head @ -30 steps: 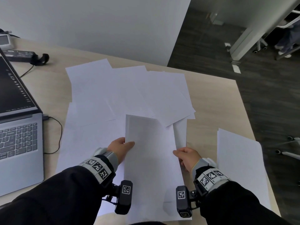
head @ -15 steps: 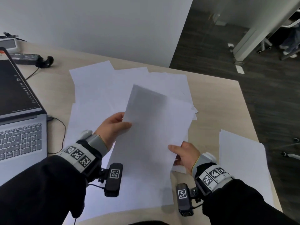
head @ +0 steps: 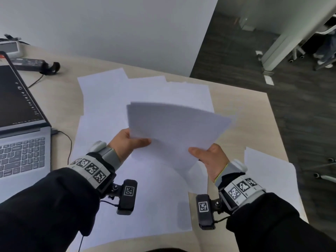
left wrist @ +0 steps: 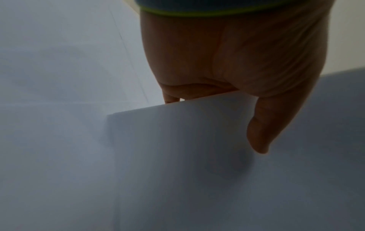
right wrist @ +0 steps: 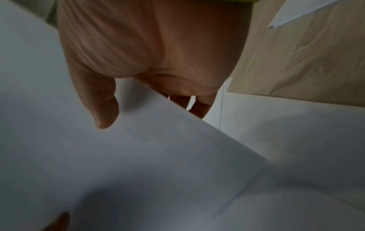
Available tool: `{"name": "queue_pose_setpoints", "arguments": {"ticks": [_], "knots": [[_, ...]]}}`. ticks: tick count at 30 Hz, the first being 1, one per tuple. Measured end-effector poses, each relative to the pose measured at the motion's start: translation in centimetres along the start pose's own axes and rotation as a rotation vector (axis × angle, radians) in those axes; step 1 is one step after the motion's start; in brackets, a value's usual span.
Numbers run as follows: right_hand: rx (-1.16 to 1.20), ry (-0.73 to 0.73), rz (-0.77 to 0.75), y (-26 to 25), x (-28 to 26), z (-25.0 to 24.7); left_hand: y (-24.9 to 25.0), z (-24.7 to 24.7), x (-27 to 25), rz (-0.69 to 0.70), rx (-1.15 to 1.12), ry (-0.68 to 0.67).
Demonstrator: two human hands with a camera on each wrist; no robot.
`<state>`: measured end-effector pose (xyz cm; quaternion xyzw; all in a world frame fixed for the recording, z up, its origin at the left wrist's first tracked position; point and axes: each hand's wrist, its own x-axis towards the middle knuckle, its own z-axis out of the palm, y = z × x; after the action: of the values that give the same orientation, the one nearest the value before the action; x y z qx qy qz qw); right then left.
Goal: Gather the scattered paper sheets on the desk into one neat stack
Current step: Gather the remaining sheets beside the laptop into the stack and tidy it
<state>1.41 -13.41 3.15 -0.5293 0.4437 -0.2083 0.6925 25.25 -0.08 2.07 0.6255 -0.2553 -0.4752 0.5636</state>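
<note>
A small bundle of white sheets (head: pixel 174 128) is lifted off the desk and turned crosswise, its far edge blurred. My left hand (head: pixel 131 142) pinches its near left corner, thumb on top and fingers underneath. My right hand (head: pixel 209 157) pinches the near right corner the same way. In the left wrist view the thumb (left wrist: pixel 262 132) lies on the bundle (left wrist: pixel 197 156). In the right wrist view the thumb (right wrist: pixel 100 106) presses on the sheets (right wrist: pixel 138 156). More loose sheets (head: pixel 112 99) lie overlapped on the desk under and beyond the bundle. One separate sheet (head: pixel 271 175) lies at the right.
An open grey laptop (head: pixel 21 142) stands at the left, with a cable (head: pixel 67 142) running from its side. A black power adapter (head: pixel 34 64) lies at the back left. The wooden desk's right edge (head: pixel 280 135) drops to a dark floor.
Both hands have lifted the bundle off the desk and swung it clockwise, from lengthwise to crosswise. The hands rose and moved farther from me.
</note>
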Motion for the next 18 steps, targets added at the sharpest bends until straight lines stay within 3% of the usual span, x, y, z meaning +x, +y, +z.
{"name": "queue_pose_setpoints", "arguments": {"ticks": [4,9,12,18], "knots": [[-0.160,0.068,0.000,1.2,0.4,0.5,-1.5,-0.1,-0.3,-0.089,0.218,-0.024],[-0.213,0.011,0.028,1.3,2.0,0.5,-2.3,-0.2,0.0,-0.179,0.189,0.107],[-0.240,0.026,0.071,1.6,3.5,0.0,-3.7,-1.7,0.6,-0.262,0.138,0.258],[-0.756,0.150,-0.011,3.3,7.9,-2.1,-6.7,-3.8,2.4,-0.405,0.033,0.451]]}}
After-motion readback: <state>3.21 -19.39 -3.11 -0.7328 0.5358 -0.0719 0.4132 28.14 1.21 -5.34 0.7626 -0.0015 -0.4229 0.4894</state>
